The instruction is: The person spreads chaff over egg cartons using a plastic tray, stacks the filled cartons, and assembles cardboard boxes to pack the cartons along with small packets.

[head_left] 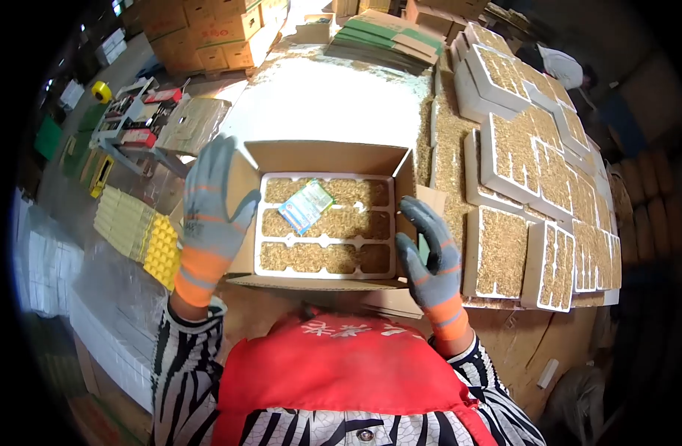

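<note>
Head camera is showing a cardboard box (330,156) standing open at the centre, and a white tray (325,276) is lying inside, its compartments holding tan, grainy filling (311,258). Just off the tray's middle, toward eleven o'clock, a blue-and-green packet (306,207) is resting on top! Over at nine o'clock of the box, the left hand (211,197) is stretching its fingers straight, thumb spread wide, holding nothing visible; at four, the right hand (432,256) is curving into a broad, unfilled C beside the wall. Whether either palm is touching cardboard, I'm not able to tell. More filled trays (481,95) are sitting stacked around two and three o'clock. Judging by this, the packing step is looking nearly complete inside the box, and the next move is probably calling for even, two-sided handling of its walls.
</note>
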### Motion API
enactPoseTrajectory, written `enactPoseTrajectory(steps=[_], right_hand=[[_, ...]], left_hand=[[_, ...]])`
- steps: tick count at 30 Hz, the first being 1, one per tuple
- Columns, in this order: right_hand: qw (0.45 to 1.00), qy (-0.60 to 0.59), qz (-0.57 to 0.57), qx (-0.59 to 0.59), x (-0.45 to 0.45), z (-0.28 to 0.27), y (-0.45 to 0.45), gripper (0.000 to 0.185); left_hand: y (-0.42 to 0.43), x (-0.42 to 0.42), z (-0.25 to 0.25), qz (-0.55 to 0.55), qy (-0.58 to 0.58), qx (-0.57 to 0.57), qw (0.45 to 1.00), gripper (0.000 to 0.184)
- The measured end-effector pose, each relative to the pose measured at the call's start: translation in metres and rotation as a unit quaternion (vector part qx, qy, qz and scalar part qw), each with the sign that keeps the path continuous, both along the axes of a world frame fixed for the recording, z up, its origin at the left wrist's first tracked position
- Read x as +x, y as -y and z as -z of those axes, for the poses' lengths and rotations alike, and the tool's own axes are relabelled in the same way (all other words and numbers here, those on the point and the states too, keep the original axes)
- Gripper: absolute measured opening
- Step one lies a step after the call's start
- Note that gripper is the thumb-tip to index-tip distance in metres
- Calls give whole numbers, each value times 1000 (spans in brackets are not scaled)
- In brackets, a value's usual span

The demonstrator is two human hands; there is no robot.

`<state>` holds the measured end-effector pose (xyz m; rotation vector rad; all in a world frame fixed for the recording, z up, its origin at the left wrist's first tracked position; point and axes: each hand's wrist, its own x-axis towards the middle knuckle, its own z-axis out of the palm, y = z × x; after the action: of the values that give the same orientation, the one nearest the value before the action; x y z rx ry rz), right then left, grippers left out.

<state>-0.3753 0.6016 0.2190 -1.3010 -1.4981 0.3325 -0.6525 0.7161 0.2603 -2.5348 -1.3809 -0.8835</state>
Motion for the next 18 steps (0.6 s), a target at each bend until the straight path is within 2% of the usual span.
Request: enactPoseTrajectory(steps=[2, 4, 7, 10, 14, 18], right_hand=[[1000, -28, 3, -1, 8, -2, -2, 37], [998, -47, -1, 36, 12, 4, -8, 35], [997, -57, -11, 41, 19, 4, -19, 34], [997, -46, -15, 59, 25, 5, -24, 36], [997, -30, -11, 64, 29, 4, -28, 31], [997, -44, -22, 62, 35, -1, -29, 31]], left_hand=[[-3, 7, 19, -25, 78, -78, 994, 76], [-10, 12, 32, -58, 102, -160, 980, 71], [-10, 22, 29, -64, 115, -148, 980, 63], [-16, 16, 37, -39, 117, -88, 989, 58], [-25, 4, 37, -22, 178, -117, 977, 50], [-33, 7, 39, -20, 179, -114, 977, 48]])
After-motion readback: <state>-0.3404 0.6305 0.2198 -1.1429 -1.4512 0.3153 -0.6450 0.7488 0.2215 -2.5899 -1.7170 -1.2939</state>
